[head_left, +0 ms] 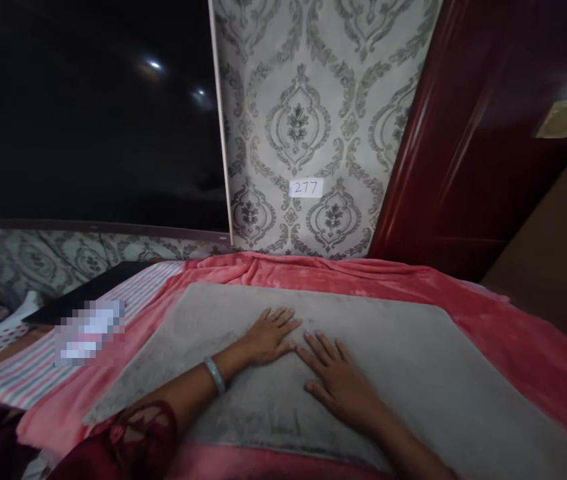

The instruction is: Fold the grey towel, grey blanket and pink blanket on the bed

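Observation:
A grey plush mat [388,340] with rounded corners lies flat on a pink-red blanket [508,333]. My left hand [269,335] rests palm down near the mat's middle, its fingers spread. A pale bangle [214,375] circles that wrist, and a dark red lace sleeve covers the forearm. Just to the right, my right hand [336,380] also lies flat on the mat with fingers apart. The left thumb and the right index fingertip nearly meet. Neither hand holds anything.
A large dark television [93,120] stands behind on the left. Patterned wallpaper carries a paper label [306,188] reading 277. A striped cloth [18,373] with a blurred item on it lies at left. A glossy dark red door or panel [443,147] rises at right.

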`<move>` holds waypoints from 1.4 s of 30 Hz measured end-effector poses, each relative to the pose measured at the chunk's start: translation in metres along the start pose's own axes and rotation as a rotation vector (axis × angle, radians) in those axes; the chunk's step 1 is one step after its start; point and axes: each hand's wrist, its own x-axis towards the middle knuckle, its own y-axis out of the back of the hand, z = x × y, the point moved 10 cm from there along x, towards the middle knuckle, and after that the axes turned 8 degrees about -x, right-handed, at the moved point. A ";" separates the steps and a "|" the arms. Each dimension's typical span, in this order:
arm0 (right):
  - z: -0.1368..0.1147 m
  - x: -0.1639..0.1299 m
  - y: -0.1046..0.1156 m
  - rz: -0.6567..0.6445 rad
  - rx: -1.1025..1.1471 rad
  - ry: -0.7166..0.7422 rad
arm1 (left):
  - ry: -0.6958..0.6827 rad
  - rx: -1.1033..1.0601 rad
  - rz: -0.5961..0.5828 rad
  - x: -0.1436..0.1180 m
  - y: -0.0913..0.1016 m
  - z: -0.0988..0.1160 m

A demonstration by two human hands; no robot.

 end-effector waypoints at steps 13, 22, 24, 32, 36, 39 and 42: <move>0.009 0.002 -0.017 -0.017 -0.017 -0.022 | 0.752 0.108 0.224 -0.098 0.093 -0.223; 0.008 0.001 -0.015 0.035 -0.040 -0.009 | 0.742 0.128 0.209 -0.102 0.102 -0.203; 0.010 0.001 -0.013 0.024 -0.032 -0.008 | 0.726 0.141 0.221 -0.111 0.105 -0.191; -0.061 0.070 0.041 0.013 -0.038 -0.002 | 0.801 0.189 0.263 -0.160 0.083 -0.172; -0.145 0.127 0.039 0.048 0.037 0.217 | 0.789 0.233 0.280 -0.160 0.079 -0.170; -0.171 0.155 0.017 0.033 0.058 0.320 | 0.769 0.262 0.274 -0.159 0.078 -0.169; -0.143 0.167 0.004 0.029 0.011 0.312 | 0.765 0.274 0.286 -0.160 0.078 -0.170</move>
